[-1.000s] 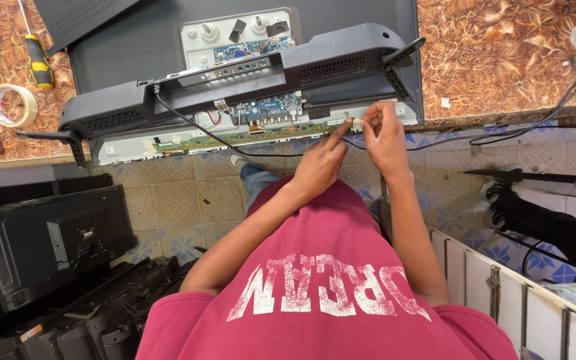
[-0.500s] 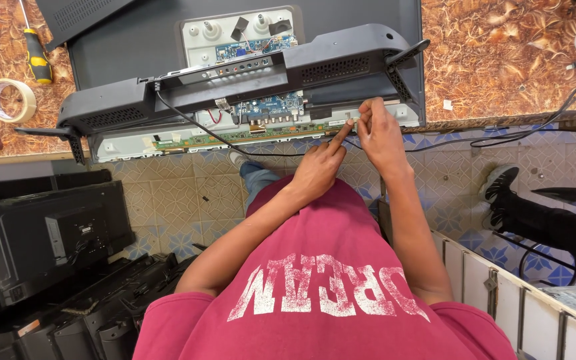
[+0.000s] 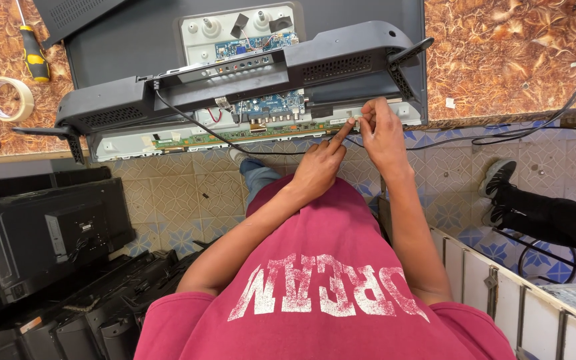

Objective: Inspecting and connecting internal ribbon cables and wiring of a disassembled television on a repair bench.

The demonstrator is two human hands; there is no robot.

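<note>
1. While I lean over the near edge of the worktop (image 3: 515,60), both my hands meet at the lower edge of the opened television (image 3: 248,67) that lies face down on it.
2. My left hand (image 3: 318,167) has its forefinger stretched out, the tip touching the long green circuit strip (image 3: 235,135) that runs along the near edge of the set; the other fingers are curled in and grip nothing.
3. My right hand (image 3: 381,130) sits just right of it, fingers pinched together at the same edge; whether they have hold of anything I cannot tell, since the spot is too small.
4. The loosened black back cover (image 3: 235,83) is propped across the set, and a blue main board (image 3: 271,107) shows beneath it.
5. A black cable (image 3: 195,123) trails from the cover toward my hands.
6. At the far left lie a yellow-handled screwdriver (image 3: 33,57) and a roll of tape (image 3: 7,99).
7. Another person's black shoe (image 3: 498,177) rests on the tiled floor (image 3: 168,193) at the right.
</note>
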